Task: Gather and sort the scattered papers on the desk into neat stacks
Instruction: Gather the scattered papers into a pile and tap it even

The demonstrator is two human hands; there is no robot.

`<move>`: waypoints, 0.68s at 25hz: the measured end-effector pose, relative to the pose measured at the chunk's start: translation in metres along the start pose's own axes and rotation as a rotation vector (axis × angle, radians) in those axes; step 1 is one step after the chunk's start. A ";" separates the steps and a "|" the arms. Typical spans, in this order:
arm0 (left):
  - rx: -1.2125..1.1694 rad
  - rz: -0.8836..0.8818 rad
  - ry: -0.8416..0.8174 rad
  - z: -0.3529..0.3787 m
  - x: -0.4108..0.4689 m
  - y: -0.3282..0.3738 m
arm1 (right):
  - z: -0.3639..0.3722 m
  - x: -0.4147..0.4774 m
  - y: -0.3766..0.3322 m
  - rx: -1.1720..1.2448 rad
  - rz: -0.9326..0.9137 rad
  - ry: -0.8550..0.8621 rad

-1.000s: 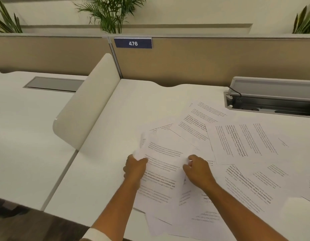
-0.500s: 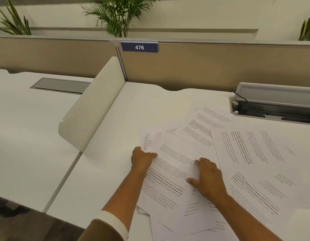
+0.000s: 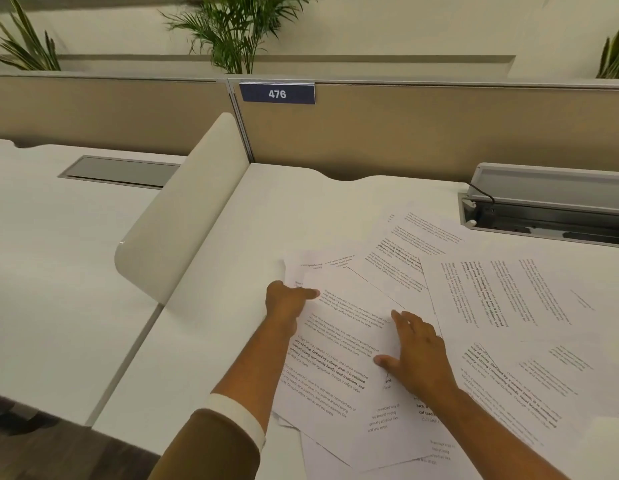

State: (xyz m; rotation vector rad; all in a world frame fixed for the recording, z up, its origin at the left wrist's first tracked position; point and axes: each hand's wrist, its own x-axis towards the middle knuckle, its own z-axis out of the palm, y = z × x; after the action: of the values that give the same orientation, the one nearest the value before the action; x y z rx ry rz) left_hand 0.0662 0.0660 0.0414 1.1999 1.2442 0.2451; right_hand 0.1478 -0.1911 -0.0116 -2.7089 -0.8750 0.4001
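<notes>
Several printed white papers lie overlapping across the white desk. The top sheet lies tilted between my hands. My left hand grips its upper left edge, thumb on top of the paper. My right hand rests flat on the sheet's right side, fingers spread. More sheets lie to the right: one angled sheet further back and a large sideways sheet. Others spread toward the right edge and under my right arm.
A white curved divider stands at the desk's left edge. A tan partition with a "476" sign closes the back. An open cable tray with a black cable sits at the back right. A neighbouring desk is to the left.
Both hands held the top sheet raised and crumpled a second ago. It now lies flat; my right hand has opened and pressed down on it, while my left stays at its left edge.
</notes>
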 end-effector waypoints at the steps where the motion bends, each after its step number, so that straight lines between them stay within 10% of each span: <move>1: -0.013 -0.038 -0.040 -0.002 0.000 0.004 | -0.001 0.001 -0.001 -0.002 -0.001 0.003; 7: 0.126 -0.013 -0.191 -0.020 -0.007 -0.008 | -0.005 -0.001 0.000 0.071 0.011 -0.006; 17: 0.515 0.629 0.070 -0.081 -0.031 0.038 | -0.014 -0.004 0.026 -0.017 0.075 0.063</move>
State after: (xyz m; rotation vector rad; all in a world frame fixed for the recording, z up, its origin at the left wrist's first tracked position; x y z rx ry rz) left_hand 0.0055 0.1053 0.1021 2.0371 0.9809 0.4456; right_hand 0.1632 -0.2164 -0.0068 -2.7598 -0.7651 0.3223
